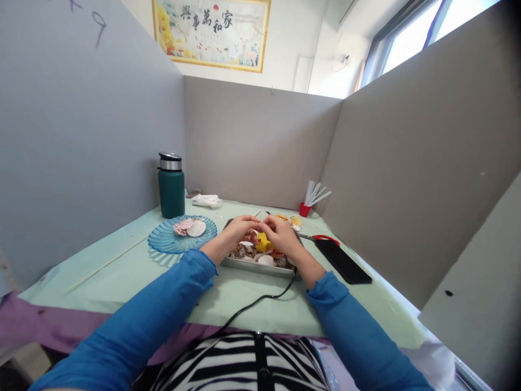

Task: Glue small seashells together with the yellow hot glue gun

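Note:
My left hand and my right hand meet fingertip to fingertip above a metal tray filled with several shells and small stones. Both hands have their fingers curled and pinched together around something small and pale that I cannot make out. A yellow object lies in the tray just below the fingers. A black cable runs from the tray's front edge toward my body.
A blue glass plate with shells sits left of the tray, a green flask behind it. A black phone and red-handled scissors lie to the right, a red cup of white sticks at the back. Grey partitions enclose the table.

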`<state>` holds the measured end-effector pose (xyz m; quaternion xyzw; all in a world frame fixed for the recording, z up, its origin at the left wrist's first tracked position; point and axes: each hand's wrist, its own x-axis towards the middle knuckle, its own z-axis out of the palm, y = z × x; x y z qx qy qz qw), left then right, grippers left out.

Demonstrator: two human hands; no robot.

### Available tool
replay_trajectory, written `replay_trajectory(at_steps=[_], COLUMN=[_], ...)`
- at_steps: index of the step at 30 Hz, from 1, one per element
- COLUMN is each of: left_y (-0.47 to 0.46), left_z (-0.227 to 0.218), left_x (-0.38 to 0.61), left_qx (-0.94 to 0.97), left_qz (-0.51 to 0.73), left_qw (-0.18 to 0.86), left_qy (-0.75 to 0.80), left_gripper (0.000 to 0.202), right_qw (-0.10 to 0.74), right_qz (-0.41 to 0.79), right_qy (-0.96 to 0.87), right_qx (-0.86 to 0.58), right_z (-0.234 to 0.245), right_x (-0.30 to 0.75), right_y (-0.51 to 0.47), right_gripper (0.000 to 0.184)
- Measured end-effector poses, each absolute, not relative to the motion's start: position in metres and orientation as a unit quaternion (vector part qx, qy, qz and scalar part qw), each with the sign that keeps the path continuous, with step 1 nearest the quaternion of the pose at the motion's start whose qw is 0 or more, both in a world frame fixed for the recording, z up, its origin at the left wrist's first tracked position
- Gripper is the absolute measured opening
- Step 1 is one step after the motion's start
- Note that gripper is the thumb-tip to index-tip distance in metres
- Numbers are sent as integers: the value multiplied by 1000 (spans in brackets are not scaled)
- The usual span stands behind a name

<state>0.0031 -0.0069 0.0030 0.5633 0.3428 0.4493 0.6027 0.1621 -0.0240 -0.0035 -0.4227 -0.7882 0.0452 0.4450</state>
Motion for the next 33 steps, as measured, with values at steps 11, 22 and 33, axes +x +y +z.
replay_trajectory(at_steps=[11,22,33], left_y=[-6,-7,-10], left_z=[2,4,5], left_x=[3,4,4], left_qx=[564,564,566], left_qz=[448,449,457], left_qw=[602,600,598], left_qy=[344,346,336], left_gripper=[15,16,14], right_qw=[442,441,441], right_qz=[59,51,46], right_qy=[-789,-789,-787], right_qx=[-423,-425,-430], right_z=[-3,-3,-2], right_x=[162,162,162], right_y=[-24,-25,-26], right_gripper=[22,23,25])
